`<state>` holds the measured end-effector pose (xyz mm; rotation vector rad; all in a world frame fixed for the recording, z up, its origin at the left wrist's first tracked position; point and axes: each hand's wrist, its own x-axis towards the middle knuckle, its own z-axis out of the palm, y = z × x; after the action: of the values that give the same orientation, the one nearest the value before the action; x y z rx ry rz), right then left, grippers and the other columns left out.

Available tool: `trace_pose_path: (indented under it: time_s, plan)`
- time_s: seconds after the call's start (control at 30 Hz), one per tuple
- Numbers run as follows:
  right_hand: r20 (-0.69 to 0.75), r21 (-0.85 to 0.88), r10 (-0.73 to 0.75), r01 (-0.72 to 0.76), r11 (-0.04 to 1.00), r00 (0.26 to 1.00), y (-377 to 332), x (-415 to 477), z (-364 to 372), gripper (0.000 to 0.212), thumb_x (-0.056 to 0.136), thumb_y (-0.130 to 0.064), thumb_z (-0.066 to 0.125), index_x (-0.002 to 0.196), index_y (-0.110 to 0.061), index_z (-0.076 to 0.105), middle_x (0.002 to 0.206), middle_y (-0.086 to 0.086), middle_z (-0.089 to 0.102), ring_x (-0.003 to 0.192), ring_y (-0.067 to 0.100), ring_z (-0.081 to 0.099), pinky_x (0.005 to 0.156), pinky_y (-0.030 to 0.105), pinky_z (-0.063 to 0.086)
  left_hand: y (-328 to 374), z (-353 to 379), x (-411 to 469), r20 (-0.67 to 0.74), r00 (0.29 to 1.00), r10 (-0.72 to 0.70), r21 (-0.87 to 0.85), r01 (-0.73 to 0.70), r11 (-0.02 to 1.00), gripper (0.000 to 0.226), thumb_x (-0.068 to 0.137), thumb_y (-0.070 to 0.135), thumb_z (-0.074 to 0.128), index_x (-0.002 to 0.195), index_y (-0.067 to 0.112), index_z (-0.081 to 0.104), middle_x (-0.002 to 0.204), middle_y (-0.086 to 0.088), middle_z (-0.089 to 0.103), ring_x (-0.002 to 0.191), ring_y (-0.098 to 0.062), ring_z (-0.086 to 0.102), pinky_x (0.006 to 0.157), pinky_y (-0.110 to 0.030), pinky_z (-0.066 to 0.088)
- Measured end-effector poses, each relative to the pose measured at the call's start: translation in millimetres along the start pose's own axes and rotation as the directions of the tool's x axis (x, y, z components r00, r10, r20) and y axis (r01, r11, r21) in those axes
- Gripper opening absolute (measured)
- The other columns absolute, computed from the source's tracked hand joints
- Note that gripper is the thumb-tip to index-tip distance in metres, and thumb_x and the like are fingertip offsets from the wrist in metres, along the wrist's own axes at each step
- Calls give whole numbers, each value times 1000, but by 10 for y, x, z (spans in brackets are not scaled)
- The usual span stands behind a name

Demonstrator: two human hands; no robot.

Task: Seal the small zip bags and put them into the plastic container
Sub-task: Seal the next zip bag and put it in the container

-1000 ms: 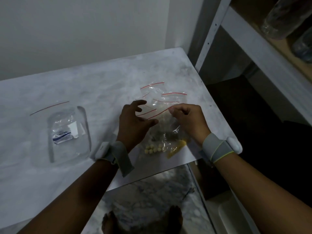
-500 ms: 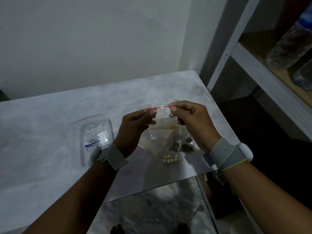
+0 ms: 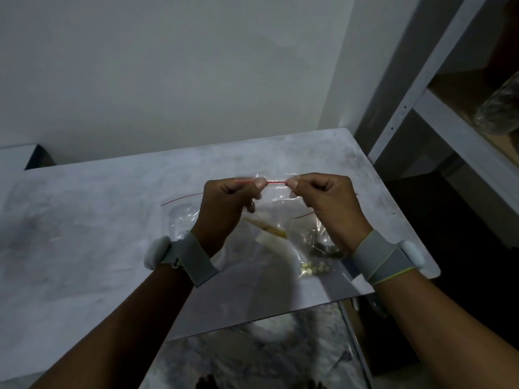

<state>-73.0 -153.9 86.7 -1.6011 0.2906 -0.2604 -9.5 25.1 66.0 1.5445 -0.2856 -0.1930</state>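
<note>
I hold a small clear zip bag (image 3: pixel 276 200) with a red seal line up over the table. My left hand (image 3: pixel 229 209) pinches the left part of its top edge, and my right hand (image 3: pixel 325 203) pinches the right part, thumbs close together on the red strip. Yellowish contents hang in its lower part. Below my hands, more small zip bags (image 3: pixel 314 256) lie on the table, one with pale round pills, one with dark bits. The clear plastic container (image 3: pixel 179 217) with a red-lined bag on it sits behind my left wrist, mostly hidden.
The grey marbled table (image 3: pixel 84 234) ends close to me and at the right. A white metal shelf rack (image 3: pixel 438 122) stands on the right with wrapped items on it. A white wall runs behind the table.
My hands lifted one zip bag off the pile and brought their thumbs closer together along its red seal. The view tilted up, so the table sits lower in frame.
</note>
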Motion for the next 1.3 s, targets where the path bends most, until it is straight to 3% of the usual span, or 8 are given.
trace_pose_path:
  time_s: [0.23,0.33,0.47,0.6,0.87,0.97,1.2,1.3]
  plan:
    - [46,57,-12,9,998,999,39,-53,414,9,84,-6,75,90,0,78,62,-9,73,56,-2,63,59,8,47,15,-242,-131,-76,987,139,81,-133,988,22,89,7,68,68,10,73,53,4,62,48,-12,52,53,-23,46]
    - [44,50,-41,39,998,998,22,-50,590,4,84,-3,75,85,-4,78,67,-2,74,63,5,67,66,15,53,50,-404,-178,-80,989,129,97,-121,988,17,88,9,70,73,4,76,59,-7,66,49,-15,56,55,-28,49]
    - [89,28,-85,83,996,992,-47,-44,904,5,83,-5,76,84,-9,79,73,7,74,66,9,67,74,24,58,112,-741,-262,-118,980,157,91,-147,985,16,93,9,64,82,6,76,67,-8,71,50,-12,60,57,-19,49]
    - [148,85,-84,72,994,985,-48,-39,1132,5,82,-6,77,85,-10,79,71,-2,75,67,7,68,70,20,55,134,-944,-307,-148,968,204,120,-188,975,17,96,6,59,90,4,75,67,-14,69,51,-18,59,59,-24,53]
    - [205,83,-117,101,991,972,97,4,1433,6,79,-5,78,79,-11,80,63,-6,73,61,8,64,66,21,52,40,-1286,-396,-182,973,142,42,-137,990,16,85,20,71,95,9,77,77,-2,77,62,-21,69,63,-28,57]
    - [232,78,-101,85,993,967,189,18,1471,3,79,-2,79,80,-5,78,62,-6,71,59,7,63,64,20,51,-91,-1362,-443,-233,967,100,23,-98,995,19,87,16,70,98,2,76,75,-9,76,63,-23,70,65,-33,59]
    - [223,15,-41,39,999,974,452,123,1594,5,82,-5,76,84,-9,78,61,-11,72,57,-2,63,58,12,47,-335,-1405,-346,-280,960,30,-6,-33,999,16,86,19,70,98,10,76,73,0,78,64,-18,72,62,-28,59]
    - [205,-81,-14,31,996,979,560,222,1665,6,84,-9,76,89,-10,79,80,-2,78,75,14,71,71,31,59,-488,-1441,-245,-318,948,17,112,20,994,13,87,14,73,99,11,76,81,0,78,76,-16,74,73,-34,60]
